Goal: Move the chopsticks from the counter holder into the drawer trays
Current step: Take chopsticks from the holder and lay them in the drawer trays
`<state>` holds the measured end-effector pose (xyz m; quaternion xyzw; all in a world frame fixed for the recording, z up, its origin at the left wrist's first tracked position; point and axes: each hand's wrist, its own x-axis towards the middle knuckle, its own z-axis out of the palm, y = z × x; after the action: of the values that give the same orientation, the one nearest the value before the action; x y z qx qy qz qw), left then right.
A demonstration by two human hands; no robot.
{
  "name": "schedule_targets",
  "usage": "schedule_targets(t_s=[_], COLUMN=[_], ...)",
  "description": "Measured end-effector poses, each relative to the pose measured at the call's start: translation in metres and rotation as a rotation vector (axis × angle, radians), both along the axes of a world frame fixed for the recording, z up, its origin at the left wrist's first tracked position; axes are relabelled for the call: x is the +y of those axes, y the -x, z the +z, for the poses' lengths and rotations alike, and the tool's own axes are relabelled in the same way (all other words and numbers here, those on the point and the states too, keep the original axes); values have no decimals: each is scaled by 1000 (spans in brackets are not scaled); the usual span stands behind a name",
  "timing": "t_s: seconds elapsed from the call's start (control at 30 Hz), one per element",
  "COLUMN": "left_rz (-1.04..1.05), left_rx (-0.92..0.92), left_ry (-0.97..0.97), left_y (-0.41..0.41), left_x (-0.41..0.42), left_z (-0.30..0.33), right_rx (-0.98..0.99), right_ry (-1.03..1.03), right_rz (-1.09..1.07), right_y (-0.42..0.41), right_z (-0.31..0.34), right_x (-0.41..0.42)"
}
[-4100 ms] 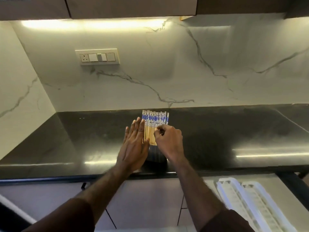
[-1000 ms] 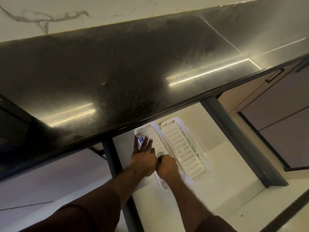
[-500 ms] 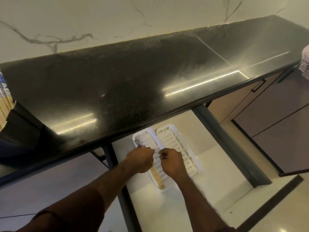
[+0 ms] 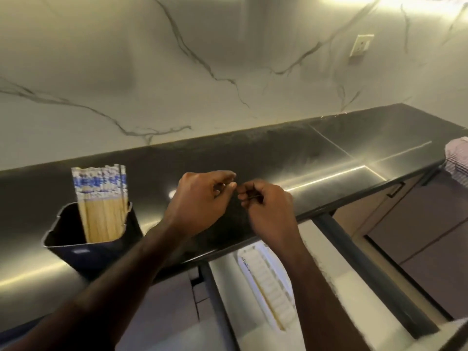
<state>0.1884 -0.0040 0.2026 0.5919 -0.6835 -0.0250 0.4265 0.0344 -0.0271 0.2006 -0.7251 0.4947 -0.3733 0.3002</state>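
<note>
1. My left hand [image 4: 200, 198]: raised over the glossy black stone surface [image 4: 291, 153], fingers curled inward, fingertips almost meeting the other hand's. I cannot tell whether it has anything in its grip.
2. My right hand [image 4: 266, 203]: just beside the left, fingers curled the same way; a thin dark line crosses the fingers, too blurred for me to identify. Grip contents: cannot tell.
3. Pale wooden chopsticks with blue-and-white patterned tops [image 4: 101, 198]: a tight bundle standing upright, leaning slightly, in item 4.
4. Dark, open-topped plastic holder [image 4: 83, 252]: standing on the surface, left of my hands and near the front edge.
5. White ribbed plastic tray [image 4: 268, 282]: lying in item 6, below and in front of my hands, with at least one chopstick lying lengthwise in it.
6. Open pale-lined drawer [image 4: 228, 300]: pulled out beneath the surface edge.
7. White marble wall with grey veins [image 4: 228, 59]: behind the surface, with a pale wall socket [image 4: 361, 45] at upper right.
</note>
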Motion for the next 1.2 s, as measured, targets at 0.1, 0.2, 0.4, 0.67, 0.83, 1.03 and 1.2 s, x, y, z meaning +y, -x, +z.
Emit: schedule_targets(t_s=[0.1,0.2,0.4,0.67,0.83,1.03,1.2], left_rz=[71,159,393,485,384,344,285], left_rx=[66,146,216,594,696,811,822], left_ry=[47,30,5,-222,-322,-315,-286], left_y=[-55,-118,-230,-300,-304,-304,-307], left_x=[23,44,60,41,35,32,36], left_z=[13,13,-10,-64,-78,-82,-82], right_rx=[-47,-46,-28,133,160,176,178], right_ry=[45,31,-69,-157,-167,-159,-157], right_rz=[28,60,189,216,169,160,153], right_y=[-57,-125,-241,-322,-333,-336,-337], right_z=[9,5,-19,-53,-66,-70,-72], right_x=[12,25,48,53,51,50,47])
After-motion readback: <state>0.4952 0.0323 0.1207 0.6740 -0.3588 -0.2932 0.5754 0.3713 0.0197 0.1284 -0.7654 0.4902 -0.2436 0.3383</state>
